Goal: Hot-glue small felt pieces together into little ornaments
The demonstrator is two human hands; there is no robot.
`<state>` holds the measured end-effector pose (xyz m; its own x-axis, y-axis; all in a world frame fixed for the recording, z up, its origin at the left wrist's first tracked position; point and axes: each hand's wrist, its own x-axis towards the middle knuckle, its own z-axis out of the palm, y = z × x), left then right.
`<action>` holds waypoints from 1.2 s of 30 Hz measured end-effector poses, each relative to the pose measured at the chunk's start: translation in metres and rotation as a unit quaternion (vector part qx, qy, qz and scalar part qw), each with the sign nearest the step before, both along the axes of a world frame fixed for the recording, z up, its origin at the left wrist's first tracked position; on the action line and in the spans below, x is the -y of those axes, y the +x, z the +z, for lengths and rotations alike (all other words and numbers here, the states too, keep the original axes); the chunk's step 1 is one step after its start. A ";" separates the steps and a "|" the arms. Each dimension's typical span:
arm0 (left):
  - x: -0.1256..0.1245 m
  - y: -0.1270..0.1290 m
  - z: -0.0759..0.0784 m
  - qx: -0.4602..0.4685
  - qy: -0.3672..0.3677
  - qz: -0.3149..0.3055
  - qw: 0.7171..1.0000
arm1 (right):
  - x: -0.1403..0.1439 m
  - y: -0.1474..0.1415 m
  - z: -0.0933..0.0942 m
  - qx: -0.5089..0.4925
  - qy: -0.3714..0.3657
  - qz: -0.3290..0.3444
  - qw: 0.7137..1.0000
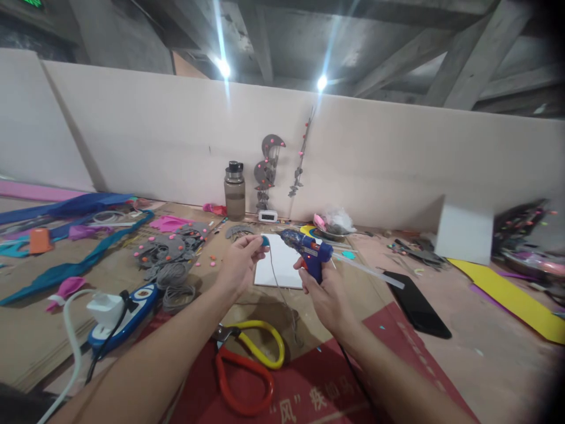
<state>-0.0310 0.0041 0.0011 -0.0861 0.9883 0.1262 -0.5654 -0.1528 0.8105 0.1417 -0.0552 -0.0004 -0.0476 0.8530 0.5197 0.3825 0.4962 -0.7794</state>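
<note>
The right hand (324, 294) is closed around the handle of a blue glue gun (306, 250), a finger at the trigger; the nozzle points left toward the left hand (241, 259). The left hand pinches a small teal bead (265, 241) between thumb and fingertips, holding it just off the nozzle tip; whether nozzle and bead touch cannot be told. A thin strand hangs from the gun area down toward the table (468, 335). Both hands are raised above a white sheet (282, 268) lying flat on the table. A clear glue stick (371, 272) projects from the back of the gun to the right, its far end near a black phone (417, 306) lying flat. In front of the hands lie scissors (249, 362) with one yellow and one red handle loop, resting partly on a red printed sheet (318, 388). To the left sits a blue-and-white power strip (128, 312) with a white plug (103, 309) in it, next to a heap of grey cutouts (170, 259) dotted with pink beads. Blue strips (66, 247) lie farther left. At the back wall stand a bottle (235, 191), a small white clock (267, 215) and a grey ornament (267, 171) with pink dots. A yellow sheet (512, 297) lies at the far right.
</note>
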 end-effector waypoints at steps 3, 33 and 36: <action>0.001 0.000 0.000 -0.047 0.040 0.022 0.998 | 0.003 -0.001 0.001 -0.013 -0.040 0.013 0.999; 0.011 0.002 0.006 -0.157 0.130 0.098 0.974 | 0.016 -0.009 0.003 0.100 0.035 -0.014 0.994; 0.012 0.002 0.007 -0.150 0.116 0.099 0.977 | 0.016 -0.009 0.004 0.105 0.035 -0.023 0.994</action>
